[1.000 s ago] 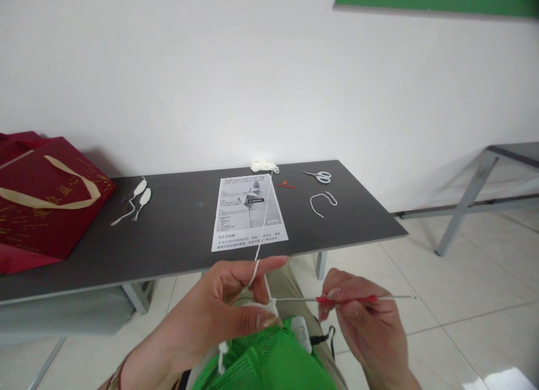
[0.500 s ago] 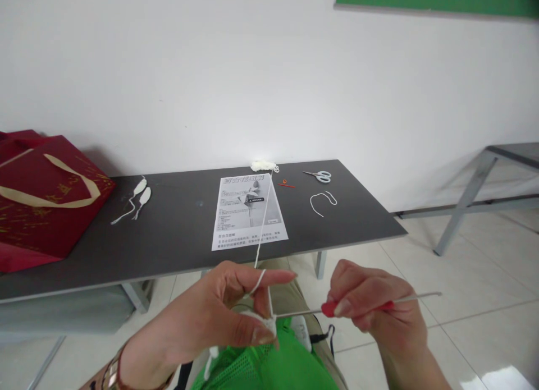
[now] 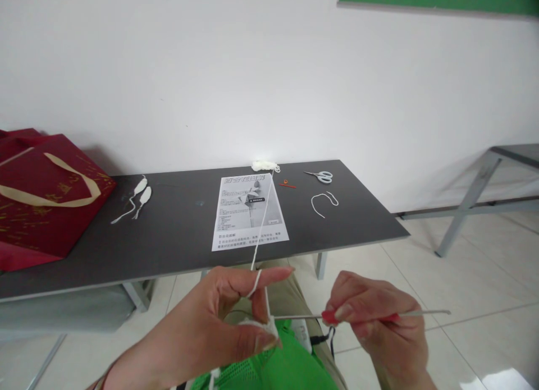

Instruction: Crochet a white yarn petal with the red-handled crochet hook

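Note:
My left hand (image 3: pixel 210 328) pinches a small white crochet piece (image 3: pixel 269 327) between thumb and fingers, with white yarn (image 3: pixel 263 221) looped over the forefinger and running up to a yarn ball (image 3: pixel 263 165) at the table's back edge. My right hand (image 3: pixel 374 322) grips a red-handled crochet hook (image 3: pixel 362 316), its metal tip pointing left into the white piece. Both hands hover over my lap, in front of the dark table (image 3: pixel 177 244).
On the table lie a printed instruction sheet (image 3: pixel 248 213), white scissors (image 3: pixel 322 177), a loose yarn strand (image 3: pixel 322 202), a small orange tool (image 3: pixel 287 183), two white crocheted pieces (image 3: pixel 138 196) and a red gift bag (image 3: pixel 42 199). A green mesh item (image 3: pixel 278 367) lies on my lap. A second table (image 3: pixel 501 171) stands right.
My right hand dropped slightly and shifted the hook a little right; my left hand moved a bit lower. The table items stay put.

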